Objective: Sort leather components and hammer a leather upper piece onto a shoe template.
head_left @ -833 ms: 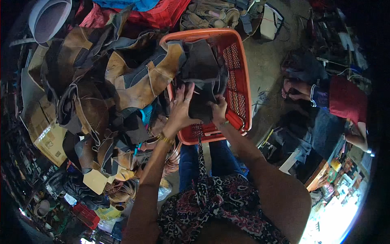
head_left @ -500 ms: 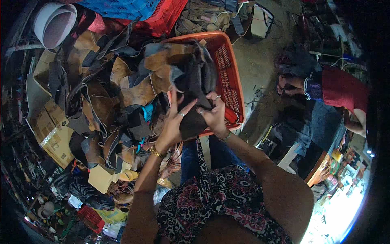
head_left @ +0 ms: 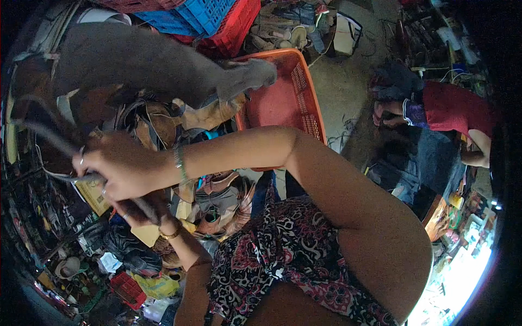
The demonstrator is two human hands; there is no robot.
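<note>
A big, dark grey piece of leather hangs spread and blurred above the pile at the upper left, its far end reaching over the orange plastic basket. Closed on a bunched edge of dark grey leather at the left is my right hand, its arm stretched across my body. Just below it lies my left hand, mostly covered, so its fingers cannot be made out. Under the raised piece are brown and grey leather pieces, heaped and partly hidden.
Blue and red crates stand at the back, beside a heap of shoes. To the right, a person in a red top bends over dark cloth. Cluttered bags and a small red basket lie lower left.
Both hands have swung from the basket to the left. The grey leather has spread out over the pile, and the basket's inside now shows. My right arm now crosses over my left hand.
</note>
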